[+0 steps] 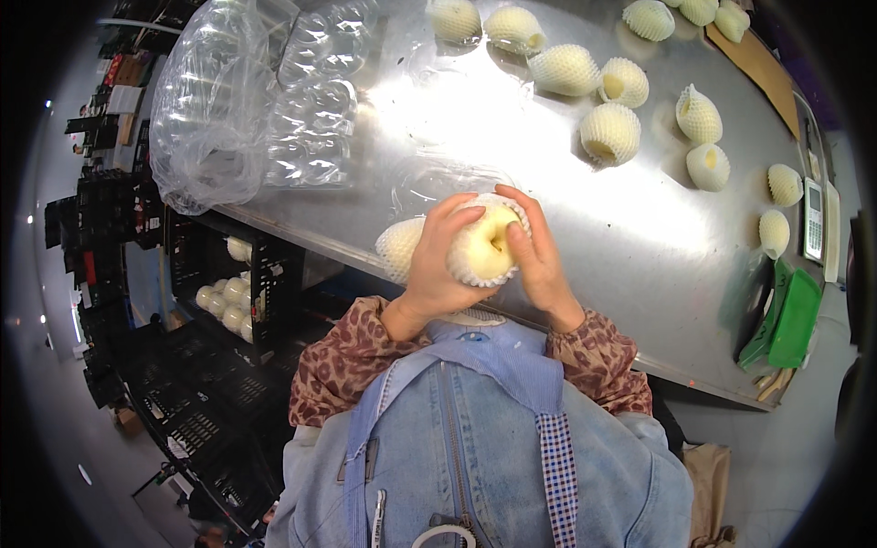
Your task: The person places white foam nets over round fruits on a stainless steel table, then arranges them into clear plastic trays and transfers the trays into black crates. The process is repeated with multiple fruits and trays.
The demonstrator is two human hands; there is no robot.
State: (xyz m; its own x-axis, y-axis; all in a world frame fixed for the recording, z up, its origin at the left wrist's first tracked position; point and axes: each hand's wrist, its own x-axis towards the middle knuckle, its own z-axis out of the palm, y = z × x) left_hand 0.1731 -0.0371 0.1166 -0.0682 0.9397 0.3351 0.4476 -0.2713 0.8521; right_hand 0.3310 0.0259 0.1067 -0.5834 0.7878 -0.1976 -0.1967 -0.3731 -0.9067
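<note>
Between my two hands, over the near edge of the metal table, is a pale yellow apple (486, 245) with its hollowed stem end turned up. A white foam net sleeve (521, 212) wraps round its sides. My left hand (437, 265) grips it from the left, fingers curled over the far side. From the right, my right hand (545, 274) closes on it, the thumb near the stem hollow. Another foam-sleeved fruit (398, 248) lies just left of my left hand, partly hidden by it. Clear plastic (429, 181) lies on the table behind my hands.
Clear moulded trays (311, 132) and a clear plastic bag (206, 119) sit at the far left. Several foam-sleeved fruits (610, 134) spread across the table's back and right. A scale (813, 219) and green tray (795, 315) stand right. Black crates (260, 292) holding fruit are lower left.
</note>
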